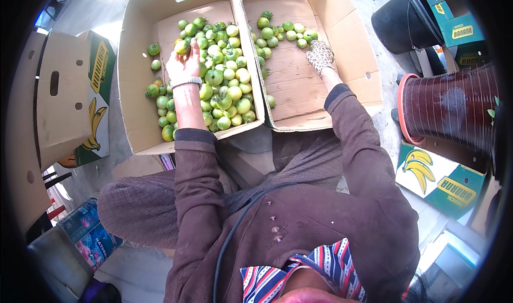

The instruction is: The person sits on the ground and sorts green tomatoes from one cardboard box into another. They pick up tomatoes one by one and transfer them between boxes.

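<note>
Two cardboard boxes stand side by side before me. The left box (134, 74) holds a large heap of green tomatoes (214, 76), a few turning yellow or orange. My left hand (181, 67), bare with a wristwatch, is raised over that heap and grips a yellow-green tomato (182, 47) in its fingertips. In the right box (348, 30) a smaller group of green tomatoes (267, 33) lies along the far part and the divider side. My right hand (320, 56), in a leopard-print glove, reaches down against a green tomato (310, 35); its fingertips are hidden.
Banana cartons stand at the left (94, 98) and right (441, 180). A black bucket (400, 20) is at the upper right, above a dark red ribbed container (445, 106) with an orange rim. A dark cable (236, 227) runs across my jacket. My folded leg (136, 207) lies below the left box.
</note>
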Demonstrator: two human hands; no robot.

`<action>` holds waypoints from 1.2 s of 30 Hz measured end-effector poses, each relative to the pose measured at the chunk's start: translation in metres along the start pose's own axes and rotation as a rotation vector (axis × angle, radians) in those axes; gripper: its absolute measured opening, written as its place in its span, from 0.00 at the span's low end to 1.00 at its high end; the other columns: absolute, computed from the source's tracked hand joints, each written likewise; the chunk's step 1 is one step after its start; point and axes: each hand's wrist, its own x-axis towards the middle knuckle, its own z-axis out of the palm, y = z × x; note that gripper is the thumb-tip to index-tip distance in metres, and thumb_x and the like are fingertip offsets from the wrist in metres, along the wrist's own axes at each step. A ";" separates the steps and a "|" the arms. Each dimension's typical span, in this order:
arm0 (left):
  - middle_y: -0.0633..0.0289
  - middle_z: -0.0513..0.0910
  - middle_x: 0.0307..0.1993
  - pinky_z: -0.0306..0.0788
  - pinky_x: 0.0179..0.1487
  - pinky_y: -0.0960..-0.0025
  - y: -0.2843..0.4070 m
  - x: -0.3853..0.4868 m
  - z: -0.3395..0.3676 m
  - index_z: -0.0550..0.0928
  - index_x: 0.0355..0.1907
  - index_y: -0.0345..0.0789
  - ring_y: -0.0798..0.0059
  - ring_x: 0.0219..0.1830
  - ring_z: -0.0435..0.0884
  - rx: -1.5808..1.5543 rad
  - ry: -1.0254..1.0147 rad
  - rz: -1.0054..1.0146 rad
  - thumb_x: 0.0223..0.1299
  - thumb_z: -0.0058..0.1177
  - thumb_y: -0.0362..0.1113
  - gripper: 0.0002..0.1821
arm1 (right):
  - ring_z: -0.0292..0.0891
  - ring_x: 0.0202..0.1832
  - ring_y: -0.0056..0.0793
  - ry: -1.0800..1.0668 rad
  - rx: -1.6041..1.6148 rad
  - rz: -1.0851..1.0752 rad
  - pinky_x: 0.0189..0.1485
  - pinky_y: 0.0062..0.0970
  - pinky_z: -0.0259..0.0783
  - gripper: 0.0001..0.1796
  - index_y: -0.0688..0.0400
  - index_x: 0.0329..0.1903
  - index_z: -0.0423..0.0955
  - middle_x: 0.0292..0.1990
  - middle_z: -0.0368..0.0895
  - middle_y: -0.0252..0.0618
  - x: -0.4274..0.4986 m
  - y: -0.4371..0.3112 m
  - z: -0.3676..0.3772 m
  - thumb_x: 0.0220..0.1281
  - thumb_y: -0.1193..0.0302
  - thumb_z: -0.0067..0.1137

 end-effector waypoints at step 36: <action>0.46 0.76 0.48 0.77 0.57 0.58 -0.030 -0.032 0.029 0.69 0.55 0.24 0.53 0.49 0.79 0.484 -0.515 -0.332 0.61 0.50 0.25 0.19 | 0.77 0.50 0.33 0.338 0.730 -0.624 0.52 0.29 0.72 0.21 0.56 0.55 0.73 0.50 0.78 0.42 -0.063 -0.110 -0.074 0.59 0.67 0.61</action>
